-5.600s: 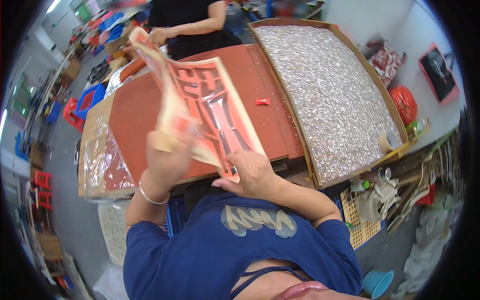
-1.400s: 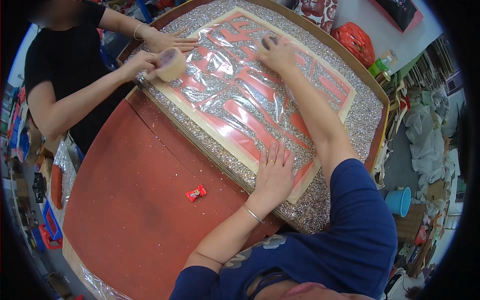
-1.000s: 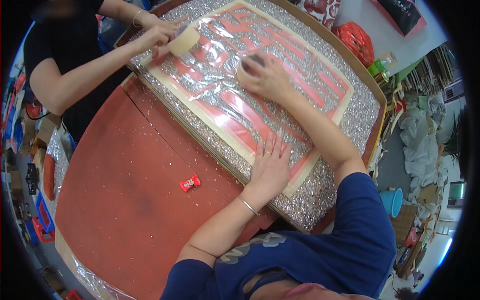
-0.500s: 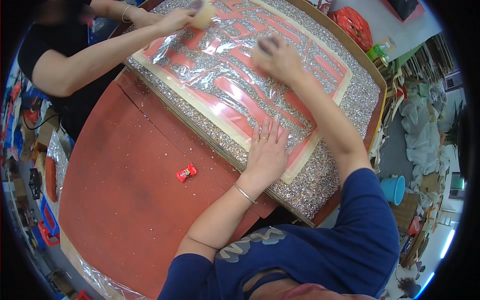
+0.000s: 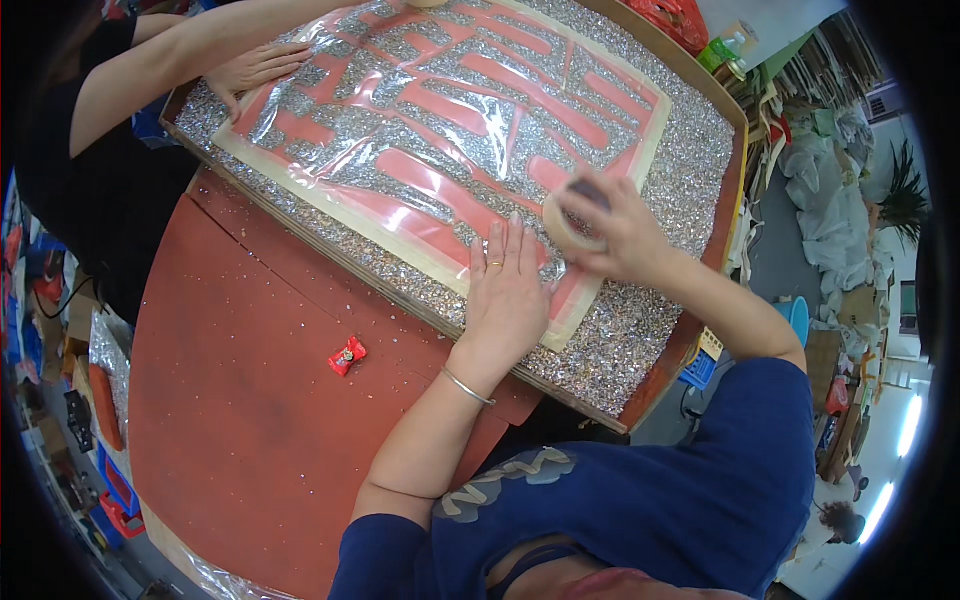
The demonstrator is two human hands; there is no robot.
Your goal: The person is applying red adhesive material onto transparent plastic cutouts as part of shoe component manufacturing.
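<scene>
A clear plastic film with pink shapes (image 5: 425, 185) and a cream border lies over glittering small bits (image 5: 620, 370) that fill a shallow wooden tray. My left hand (image 5: 505, 300) rests flat on the film's near corner, fingers stretched out. Just right of it, my right hand (image 5: 625, 235) grips a roll of tape (image 5: 572, 222), its round side down against the film; motion blurs it slightly. Across at the upper left, a co-worker's hand (image 5: 262, 68) lies flat at the film's edge. The co-worker's other hand is cut off at the top, beside another tape roll (image 5: 425, 3).
The tray's wooden rim (image 5: 735, 190) rises along the right. A red-brown table (image 5: 270, 420) with scattered glittering bits and a small red wrapped packet (image 5: 347, 356) lies at the left. Beyond the tray are a red plastic bag (image 5: 675, 22) and a blue bucket (image 5: 793, 318).
My right hand has brought the tape roll nearer, down toward my left hand. The co-worker's roll has moved to the top edge. The view has shifted slightly; my left hand stays on the film.
</scene>
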